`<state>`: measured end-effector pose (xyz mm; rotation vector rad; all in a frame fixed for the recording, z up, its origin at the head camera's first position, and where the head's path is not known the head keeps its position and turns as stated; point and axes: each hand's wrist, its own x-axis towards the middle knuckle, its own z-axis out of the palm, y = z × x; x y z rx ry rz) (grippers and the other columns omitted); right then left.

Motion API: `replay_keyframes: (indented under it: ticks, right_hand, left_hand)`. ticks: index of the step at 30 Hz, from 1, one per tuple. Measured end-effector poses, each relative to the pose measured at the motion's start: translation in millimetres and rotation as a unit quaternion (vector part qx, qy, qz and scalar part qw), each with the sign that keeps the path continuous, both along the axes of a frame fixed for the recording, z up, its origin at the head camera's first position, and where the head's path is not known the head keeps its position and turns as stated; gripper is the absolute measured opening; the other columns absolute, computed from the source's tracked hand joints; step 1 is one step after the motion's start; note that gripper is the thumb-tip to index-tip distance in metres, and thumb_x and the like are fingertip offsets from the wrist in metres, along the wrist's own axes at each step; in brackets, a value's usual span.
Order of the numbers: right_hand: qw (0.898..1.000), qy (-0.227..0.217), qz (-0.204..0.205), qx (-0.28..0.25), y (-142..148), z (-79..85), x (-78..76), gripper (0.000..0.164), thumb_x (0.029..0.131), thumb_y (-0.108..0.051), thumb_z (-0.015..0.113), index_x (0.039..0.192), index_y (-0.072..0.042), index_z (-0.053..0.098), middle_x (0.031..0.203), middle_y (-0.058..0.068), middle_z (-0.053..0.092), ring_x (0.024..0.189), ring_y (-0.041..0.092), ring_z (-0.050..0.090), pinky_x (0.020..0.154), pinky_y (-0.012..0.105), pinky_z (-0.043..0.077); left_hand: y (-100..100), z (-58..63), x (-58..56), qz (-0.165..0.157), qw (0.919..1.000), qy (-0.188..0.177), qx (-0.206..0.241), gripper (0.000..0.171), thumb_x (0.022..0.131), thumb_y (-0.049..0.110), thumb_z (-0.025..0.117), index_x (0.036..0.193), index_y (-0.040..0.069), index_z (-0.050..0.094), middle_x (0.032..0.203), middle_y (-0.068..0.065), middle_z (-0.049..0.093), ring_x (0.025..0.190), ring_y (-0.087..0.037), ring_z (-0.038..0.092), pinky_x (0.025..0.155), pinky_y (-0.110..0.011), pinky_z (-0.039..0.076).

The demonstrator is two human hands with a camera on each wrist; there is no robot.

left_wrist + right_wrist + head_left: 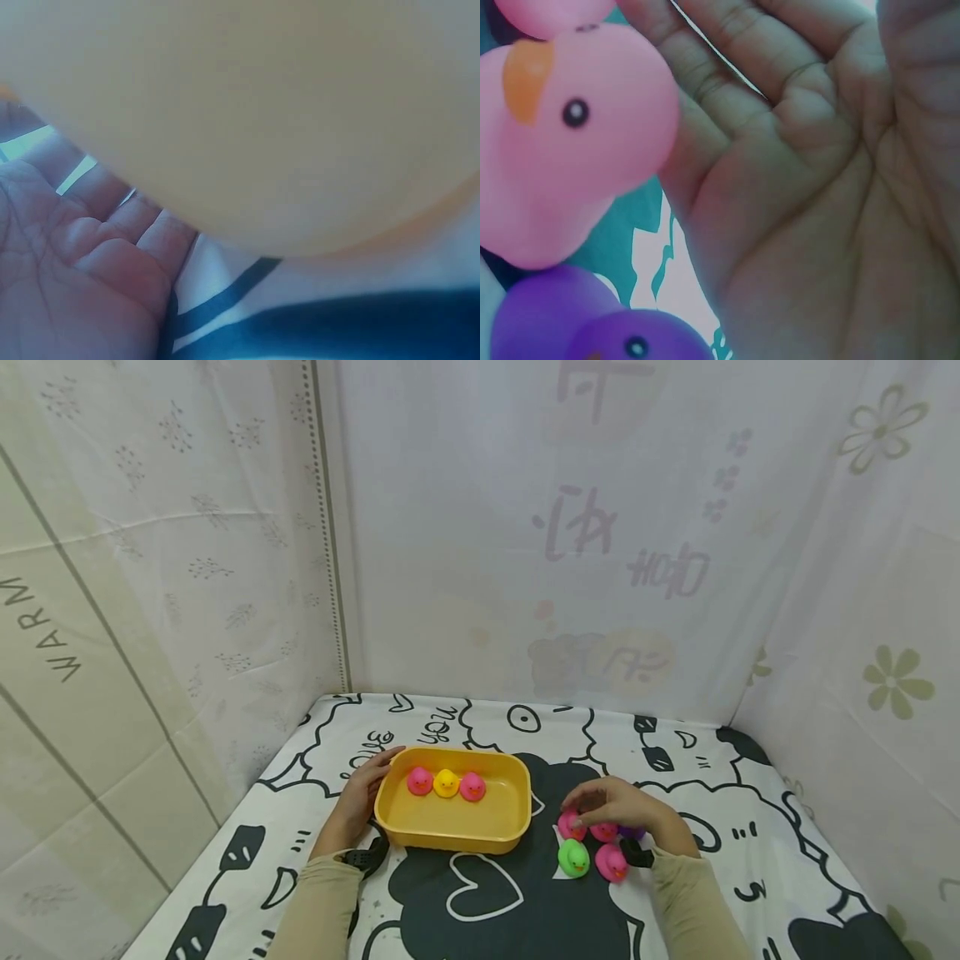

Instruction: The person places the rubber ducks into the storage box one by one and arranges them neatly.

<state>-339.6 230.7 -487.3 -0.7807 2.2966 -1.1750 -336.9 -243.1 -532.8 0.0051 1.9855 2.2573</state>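
My left hand lies along the left wall of a yellow plastic basin, its fingers reaching along the outside near the rim. In the left wrist view the palm faces up close beside the blurred basin wall. Two pink rubber ducks and a yellow rubber duck sit in a row inside. On the right, my right hand holds a pink rubber duck by its top with thumb and fingers. Beneath the palm are another pink duck and a purple duck, partly hidden in the head view.
A green duck and a further pink duck stand on the near side of the right hand. The black-and-white patterned cloth covers the table. Printed curtains hang around the back and sides.
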Motion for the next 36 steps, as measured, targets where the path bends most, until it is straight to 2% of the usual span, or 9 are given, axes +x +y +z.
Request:
replay_keyframes:
  ticks: [9, 18, 23, 27, 36]
  right_hand:
    - [1.0, -0.009, 0.001, 0.013, 4.5, 0.0, -0.9, 0.036, 0.086, -0.02, 0.079, 0.12, -0.014, 0.071, 0.121, 0.005, 0.069, 0.117, 0.028, 0.062, 0.103, 0.05, 0.048]
    - [1.0, 0.002, -0.003, 0.024, 3.7, -5.8, -2.9, 0.028, 0.089, -0.025, 0.076, 0.115, -0.015, 0.074, 0.113, 0.002, 0.072, 0.107, 0.023, 0.066, 0.094, 0.041, 0.054]
    - [0.999, -0.027, -0.014, 0.019, 1.8, -2.7, 2.1, 0.029, 0.088, -0.021, 0.078, 0.115, -0.013, 0.074, 0.114, 0.005, 0.072, 0.109, 0.026, 0.066, 0.096, 0.045, 0.054]
    - [0.999, -0.038, -0.012, 0.01, 0.4, -2.0, 3.6, 0.032, 0.085, -0.018, 0.08, 0.117, -0.011, 0.073, 0.114, 0.007, 0.072, 0.11, 0.027, 0.066, 0.094, 0.043, 0.054]
    - [1.0, -0.005, -0.02, 0.016, 2.1, -7.3, -0.2, 0.029, 0.086, -0.024, 0.079, 0.114, -0.017, 0.075, 0.11, 0.001, 0.073, 0.106, 0.023, 0.067, 0.094, 0.041, 0.054]
  left_hand:
    - [0.2, 2.1, 0.8, 0.003, 0.9999, 0.011, -0.001, 0.048, 0.102, 0.025, 0.041, 0.149, 0.018, 0.048, 0.152, -0.005, 0.046, 0.135, -0.025, 0.048, 0.106, -0.032, 0.044]
    - [-0.1, 2.5, 1.2, 0.002, 1.0, 0.01, 0.0, 0.048, 0.103, 0.024, 0.039, 0.15, 0.017, 0.047, 0.153, -0.005, 0.045, 0.136, -0.025, 0.047, 0.109, -0.035, 0.041]
    - [-0.4, 0.8, 1.4, 0.001, 0.9999, 0.011, -0.003, 0.049, 0.102, 0.023, 0.04, 0.15, 0.016, 0.047, 0.153, -0.006, 0.045, 0.136, -0.026, 0.047, 0.11, -0.037, 0.041]
    - [-1.2, 0.5, 1.8, 0.002, 0.9999, 0.01, -0.004, 0.049, 0.102, 0.023, 0.04, 0.149, 0.017, 0.048, 0.153, -0.006, 0.045, 0.136, -0.027, 0.047, 0.111, -0.038, 0.04]
    - [-0.1, 1.4, 0.2, 0.007, 1.0, 0.002, -0.006, 0.049, 0.101, 0.024, 0.042, 0.148, 0.019, 0.049, 0.152, -0.004, 0.046, 0.135, -0.026, 0.048, 0.112, -0.039, 0.039]
